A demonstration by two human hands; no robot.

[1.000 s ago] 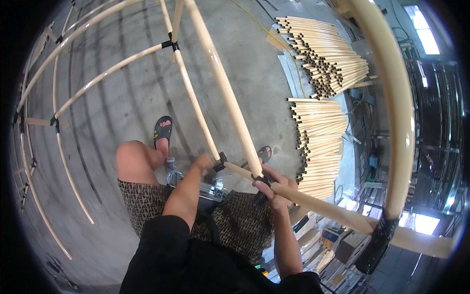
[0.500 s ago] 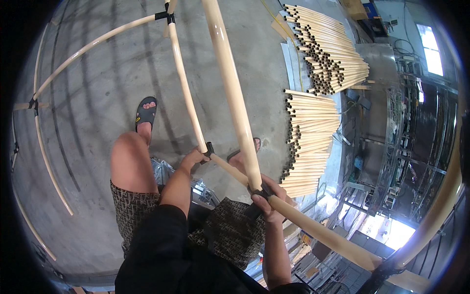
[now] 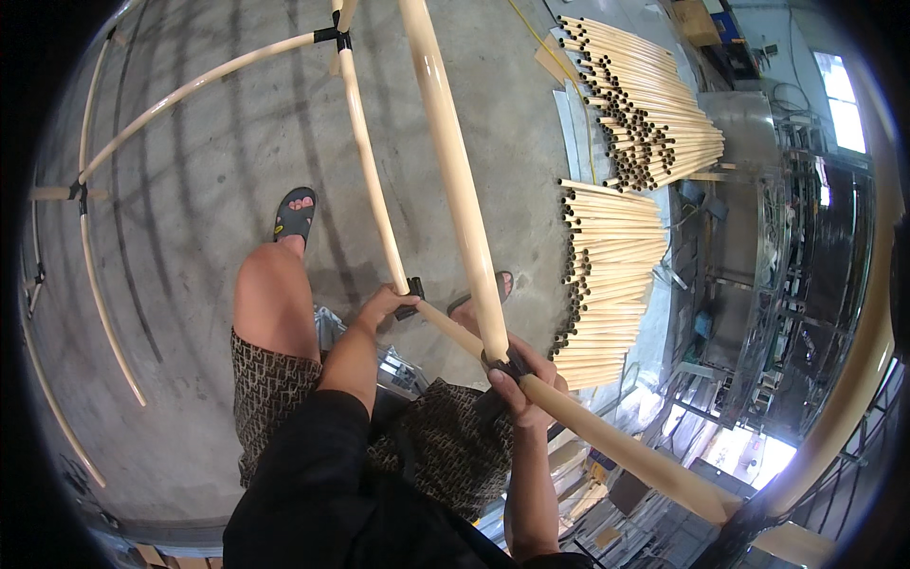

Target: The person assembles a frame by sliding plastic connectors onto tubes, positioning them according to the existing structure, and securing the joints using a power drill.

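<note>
- Fingers point(image 3: 540, 362) of the right hand point(image 3: 523, 410), at five o'clock from the middle of the view, curl closed around a black connector point(image 3: 513, 363), the thumb on its near side.
- From that connector a long cream pipe point(image 3: 445, 142) rises to twelve o'clock, and a second pipe point(image 3: 616, 436) runs out toward four o'clock.
- Near nine o'clock, the left hand point(image 3: 384, 302) touches another black connector point(image 3: 416, 284); its fingers are partly hidden, so how far they close is unclear.
- A short pipe point(image 3: 450, 330) spans the gap between the two connectors.
- Above the left hand, a thinner pipe point(image 3: 370, 171) reaches toward eleven o'clock, where a dark joint meets a crosspiece point(image 3: 199, 90) that slopes down toward ten o'clock.
- Two stacks of loose cream pipes lie to the side, one point(image 3: 664, 114) between one and two o'clock, the other point(image 3: 607, 284) at three.
- At ten o'clock, a dark sandal point(image 3: 294, 216) stands on grey floor point(image 3: 218, 237).
</note>
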